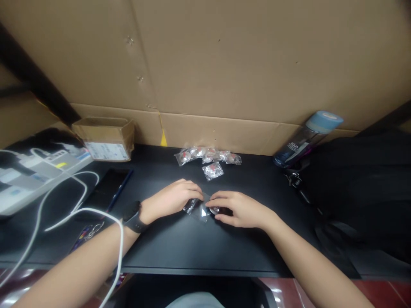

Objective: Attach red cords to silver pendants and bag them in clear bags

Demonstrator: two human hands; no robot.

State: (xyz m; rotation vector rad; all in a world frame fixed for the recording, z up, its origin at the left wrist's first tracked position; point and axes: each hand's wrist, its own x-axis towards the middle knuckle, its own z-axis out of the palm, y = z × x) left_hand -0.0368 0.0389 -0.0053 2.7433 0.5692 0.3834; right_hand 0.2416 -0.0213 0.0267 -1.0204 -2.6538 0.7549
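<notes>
My left hand (175,196) and my right hand (239,208) meet over the middle of the black desk (199,248). Between them lies a small clear plastic bag (199,209); my left fingers pinch its left end. My right fingers press on a small round silvery piece (214,210) at the bag's right edge. A black watch (132,216) sits on my left wrist. Behind my hands lies a row of several small clear bags with red and white pieces (208,155), with one more such bag (212,170) apart and nearer to me.
A small cardboard box (105,137) stands at the back left, with a phone (107,188) and a pen in front of it. White cables (64,201) trail from a power strip (32,171). A blue-capped bottle (305,139), keys and a black bag (362,192) lie at right. Cardboard walls the back.
</notes>
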